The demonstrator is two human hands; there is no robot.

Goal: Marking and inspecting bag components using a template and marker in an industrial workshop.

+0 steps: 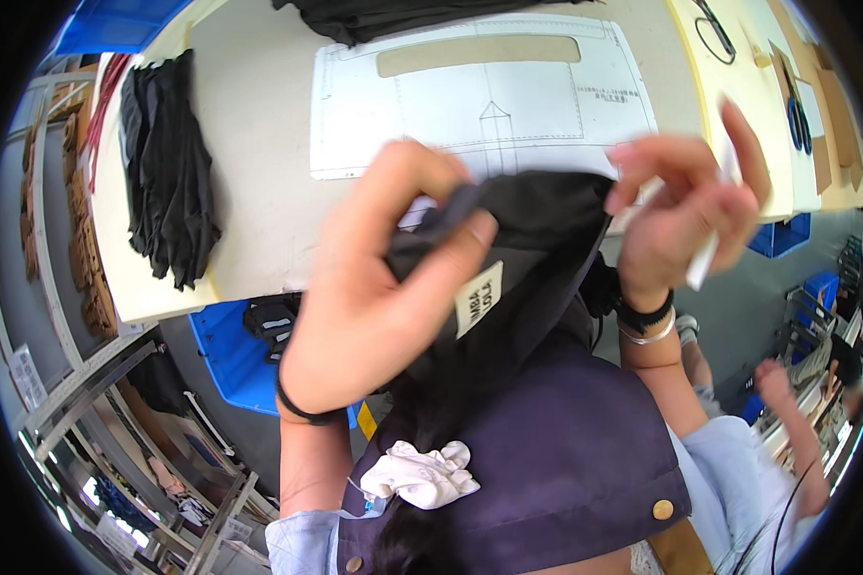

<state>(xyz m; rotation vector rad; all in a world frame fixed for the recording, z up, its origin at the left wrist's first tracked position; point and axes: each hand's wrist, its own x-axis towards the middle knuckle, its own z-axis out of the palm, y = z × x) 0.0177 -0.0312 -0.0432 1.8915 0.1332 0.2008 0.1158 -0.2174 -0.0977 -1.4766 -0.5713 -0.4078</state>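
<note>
My left hand (364, 278) grips a black fabric piece (537, 249) at the centre, thumb over its folded top edge; a cream label (477, 297) shows beside that thumb. My right hand (681, 216) holds a thin white stick (703, 259), perhaps a marker, its fingers curled around it and blurred, near the fabric's upper right corner. Behind both hands a white pattern sheet (355, 115) with drawn lines and a long cut-out slot lies on the worktable (249, 115).
Black fabric pieces lie at the table's left (168, 163) and back (374, 14); scissors (796, 125) at the right. Blue crates sit below the left edge (235, 355) and right (777, 240). Shelving racks (58, 383) stand left. Another person's arm (786, 412) shows lower right.
</note>
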